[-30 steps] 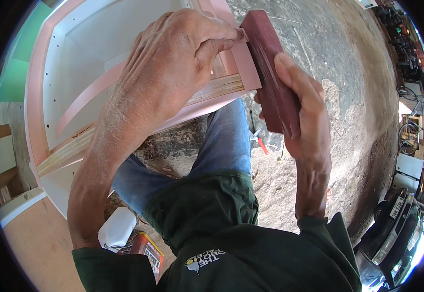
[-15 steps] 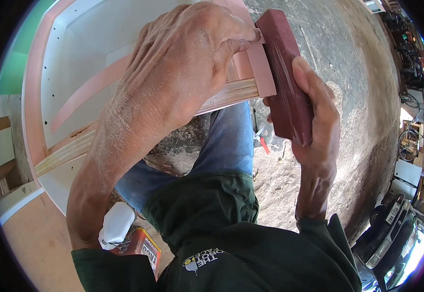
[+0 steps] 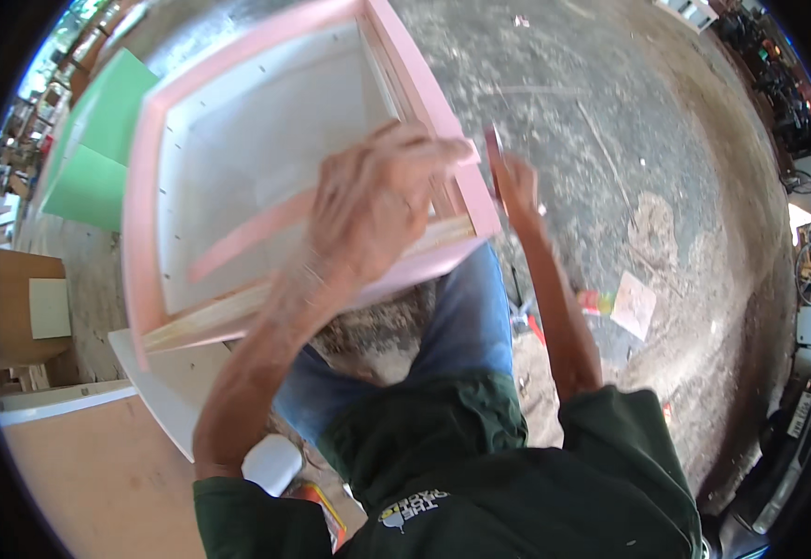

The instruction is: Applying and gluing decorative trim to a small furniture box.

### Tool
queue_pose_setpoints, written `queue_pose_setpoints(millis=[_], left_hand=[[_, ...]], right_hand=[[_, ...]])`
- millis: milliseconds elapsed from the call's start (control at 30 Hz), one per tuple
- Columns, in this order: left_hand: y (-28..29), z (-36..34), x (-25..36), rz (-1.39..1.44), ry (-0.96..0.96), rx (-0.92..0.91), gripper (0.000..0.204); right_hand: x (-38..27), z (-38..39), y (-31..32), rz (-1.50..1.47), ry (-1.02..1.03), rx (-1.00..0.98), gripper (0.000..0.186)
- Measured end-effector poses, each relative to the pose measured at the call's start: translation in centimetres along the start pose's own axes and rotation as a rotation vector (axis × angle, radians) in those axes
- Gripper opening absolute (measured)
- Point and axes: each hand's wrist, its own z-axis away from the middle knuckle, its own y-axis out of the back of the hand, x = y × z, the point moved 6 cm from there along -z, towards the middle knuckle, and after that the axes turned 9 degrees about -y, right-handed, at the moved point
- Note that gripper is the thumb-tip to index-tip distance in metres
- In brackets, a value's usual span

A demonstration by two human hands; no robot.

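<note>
Okay, both hands are at the right rim of the pink-edged cabinet [image 3: 141, 242], which sits open side up in front of the person, near end by the knees, tilted in view.

Left hand [image 3: 378, 191]: narrow, fingers drawn together on the pink strip [image 3: 249, 239]. The strip arcs loose across the opening and runs under the hand to the rim. Probably gripped right there because the rest is slack and would slide; the forearm reaches across the near rail for that.

Right hand [image 3: 519, 191]: closed round a dark red block [image 3: 493, 158], just outside the rim, with a gap between them. Block shows almost edge-on, so its broad side likely faces the rim. Both hands are motion-blurred, so I can't make out exactly how the fingers wrap it.

Legs in jeans [image 3: 471, 312] reach up to the near rail, one knee by the right corner. Reads like sitting close so both hands reach that corner.

Around it: red-handled tool [image 3: 536, 328] on the floor beside the leg, pale square sheet [image 3: 635, 306] further right, both within arm's reach. White container [image 3: 272, 464] and a can [image 3: 324, 511] are by the left elbow, away from the rim being handled. Green panel [image 3: 98, 177] stands beyond the cabinet's left side.
</note>
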Motion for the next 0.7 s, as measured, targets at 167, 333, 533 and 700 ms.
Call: queue_pose_setpoints(millis=[167, 333, 533, 700], left_hand=[[2.4, -1.4, 3.4, -0.235, -0.223, 0.091, 0.039], [6.4, -2.9, 9.0, -0.481, -0.439, 0.148, 0.034], [8.9, -0.1, 14.1, -0.678, -0.547, 0.074, 0.040], [10.0, 1.8, 14.9, -0.649, -0.473, 0.148, 0.043]], right_hand=[[23.6, 5.9, 2.5, 0.528, -0.340, 0.078, 0.066], [15.4, 5.1, 7.5, 0.086, -0.147, 0.086, 0.057], [-21.8, 17.1, 9.3, -0.838, 0.410, -0.656, 0.026], [-22.5, 19.5, 9.9, -0.845, 0.373, -0.630, 0.024]])
